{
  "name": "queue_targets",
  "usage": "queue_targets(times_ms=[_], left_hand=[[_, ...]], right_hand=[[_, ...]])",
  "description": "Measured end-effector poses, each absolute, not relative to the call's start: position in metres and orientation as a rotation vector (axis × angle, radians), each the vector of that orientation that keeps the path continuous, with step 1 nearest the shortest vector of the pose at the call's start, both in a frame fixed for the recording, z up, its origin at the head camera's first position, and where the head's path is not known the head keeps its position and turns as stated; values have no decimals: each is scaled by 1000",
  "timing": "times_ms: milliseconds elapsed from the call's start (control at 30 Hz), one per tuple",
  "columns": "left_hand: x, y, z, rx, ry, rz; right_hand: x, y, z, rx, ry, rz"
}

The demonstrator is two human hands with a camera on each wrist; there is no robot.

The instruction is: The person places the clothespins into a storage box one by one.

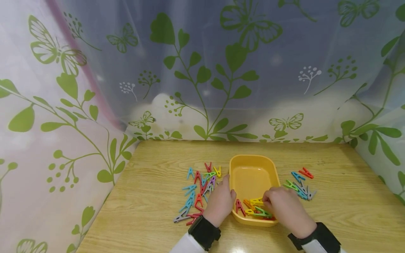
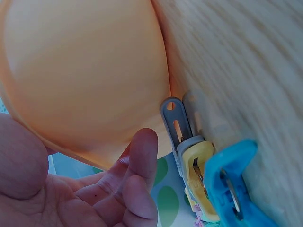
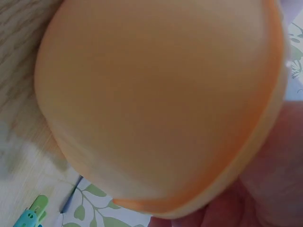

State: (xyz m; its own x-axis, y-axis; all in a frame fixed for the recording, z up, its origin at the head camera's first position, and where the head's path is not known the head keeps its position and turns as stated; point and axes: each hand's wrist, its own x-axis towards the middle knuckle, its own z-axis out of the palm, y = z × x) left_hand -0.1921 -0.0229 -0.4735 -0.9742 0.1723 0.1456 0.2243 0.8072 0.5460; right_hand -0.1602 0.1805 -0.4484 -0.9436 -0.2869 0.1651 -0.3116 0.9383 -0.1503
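Note:
A yellow plastic basin [image 1: 253, 175] stands on the table with several plastic clothespins, red, orange, yellow and green, near its front end. My left hand [image 1: 219, 202] holds the basin's left rim, thumb at the rim and fingers outside the wall. In the left wrist view, a grey clothespin [image 2: 175, 120] and a blue clothespin [image 2: 232, 182] lie beside that wall. My right hand [image 1: 284, 207] reaches over the right rim with bent fingers, close to a yellow clothespin [image 1: 256, 201]. Its fingertips are hidden, so whether they pinch anything cannot be seen.
Left of the basin lies a loose spread of clothespins [image 1: 190, 200] in several colours. A smaller group, with a red clothespin [image 1: 306, 172] at its far side, lies to the right. A patterned curtain [image 1: 202, 88] hangs behind the wooden table [image 1: 139, 211] and along its sides.

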Motion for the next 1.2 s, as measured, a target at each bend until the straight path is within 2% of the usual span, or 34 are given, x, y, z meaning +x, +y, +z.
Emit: queue_targets(times_ms=[767,1200], left_hand=[[-191,-24,-474,-346,-2884,-908],[-191,-24,-473,-351,-2881,-908]], right_hand=[[-162,179,-450,465,-2996,239],[-171,204,-444,436,-2730,340]])
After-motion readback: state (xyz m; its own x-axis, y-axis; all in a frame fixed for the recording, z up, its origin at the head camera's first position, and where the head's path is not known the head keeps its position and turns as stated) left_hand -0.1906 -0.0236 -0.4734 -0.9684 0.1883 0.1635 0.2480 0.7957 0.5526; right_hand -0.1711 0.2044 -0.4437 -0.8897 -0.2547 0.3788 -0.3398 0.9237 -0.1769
